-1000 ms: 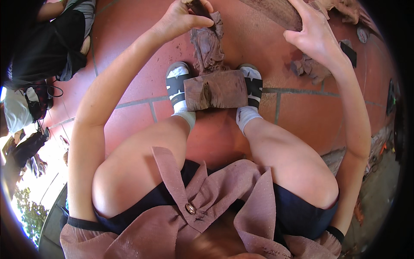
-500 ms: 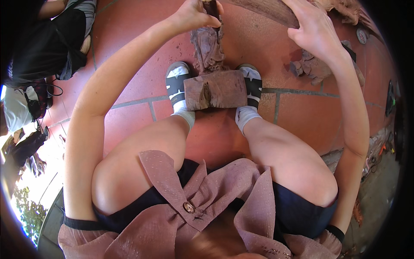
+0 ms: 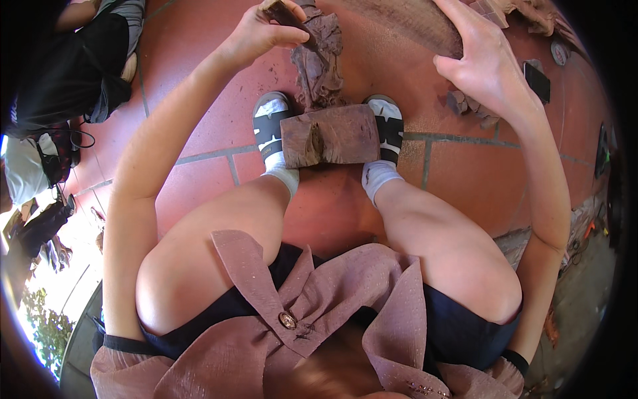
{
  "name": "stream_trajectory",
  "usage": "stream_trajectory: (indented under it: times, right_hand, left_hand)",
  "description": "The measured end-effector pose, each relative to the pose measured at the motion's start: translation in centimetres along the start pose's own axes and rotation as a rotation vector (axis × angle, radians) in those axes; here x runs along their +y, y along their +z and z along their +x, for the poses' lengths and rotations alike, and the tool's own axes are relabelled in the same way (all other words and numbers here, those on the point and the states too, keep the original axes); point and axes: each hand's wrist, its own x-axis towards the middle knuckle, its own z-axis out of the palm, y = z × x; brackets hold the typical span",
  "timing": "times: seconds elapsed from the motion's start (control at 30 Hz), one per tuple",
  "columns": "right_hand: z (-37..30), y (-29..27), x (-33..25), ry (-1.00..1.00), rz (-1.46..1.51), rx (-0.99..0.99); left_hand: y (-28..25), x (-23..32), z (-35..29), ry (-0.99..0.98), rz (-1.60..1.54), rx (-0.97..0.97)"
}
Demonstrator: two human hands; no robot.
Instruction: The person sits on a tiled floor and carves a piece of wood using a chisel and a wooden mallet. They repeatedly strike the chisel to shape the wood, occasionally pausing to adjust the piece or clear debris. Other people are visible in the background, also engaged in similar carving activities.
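Between my sandalled feet a brown wood carving [image 3: 318,63] rests, its rough upper part extending away from me and a squarish block [image 3: 339,136] forming its near end. My left hand [image 3: 256,36] is closed around a dark, narrow chisel-like tool [image 3: 292,25], whose lower end slants down against or just over the carving. At the upper right, my right hand [image 3: 485,56] grips a thick piece of brown wood [image 3: 405,23] that reaches left beyond the top edge. Its fingertips are partly out of the picture, and the thumb stands away from the wood.
Loose wood fragments [image 3: 473,108] and a dark, flat phone-like object [image 3: 537,81] lie on the red tiles at right. A gnarled wood piece [image 3: 531,14] and a small round tin [image 3: 559,54] are farther off. Another person in black [image 3: 73,70] is at the left.
My left hand has moved left and tilted the tool from nearly upright to a slant. The thick wood and my right hand have shifted slightly nearer. More of the phone-like object shows.
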Motion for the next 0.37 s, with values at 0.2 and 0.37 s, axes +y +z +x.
stream_trajectory:
  times: [0.2,0.37]
  right_hand:
    - [0.3,1.2,2.1,-0.095,0.105,0.006]
    - [0.3,1.1,0.4,-0.217,0.103,0.163]
  left_hand:
    - [1.8,1.8,-0.3,0.094,-0.168,-0.192]
    - [0.6,-0.1,0.3,0.161,0.183,-0.179]
